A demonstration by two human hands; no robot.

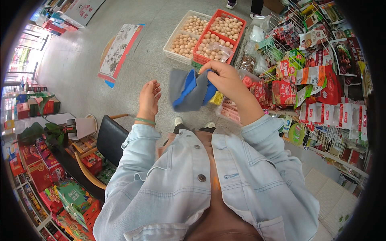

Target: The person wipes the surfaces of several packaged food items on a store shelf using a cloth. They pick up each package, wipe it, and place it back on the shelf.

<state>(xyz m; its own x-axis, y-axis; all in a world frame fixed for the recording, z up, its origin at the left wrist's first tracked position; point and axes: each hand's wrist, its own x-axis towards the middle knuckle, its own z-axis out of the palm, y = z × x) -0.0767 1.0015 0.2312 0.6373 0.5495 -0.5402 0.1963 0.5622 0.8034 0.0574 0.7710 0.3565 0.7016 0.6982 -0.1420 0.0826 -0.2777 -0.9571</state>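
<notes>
A two-sided cloth (188, 93), grey on one face and blue on the other, dangles folded from my right hand (221, 76), whose thumb and fingers pinch its upper right edge. To the left of the cloth, and apart from it, my left hand (150, 98) is raised with loosely bent fingers and nothing in it. Beyond the cloth, a red crate (196, 53) and a white crate (166, 49) of eggs stand side by side on the floor. A clear plastic bag (221, 51) lies over some eggs in the red crate.
Racks of packaged foods (313, 72) line my right side. At my left are a black chair (110, 138) with wooden arms, a potted plant (57, 132) and stacked gift boxes (75, 195). Flattened cardboard (120, 54) lies on the grey floor (75, 60). Another person's feet (231, 5) show at the top.
</notes>
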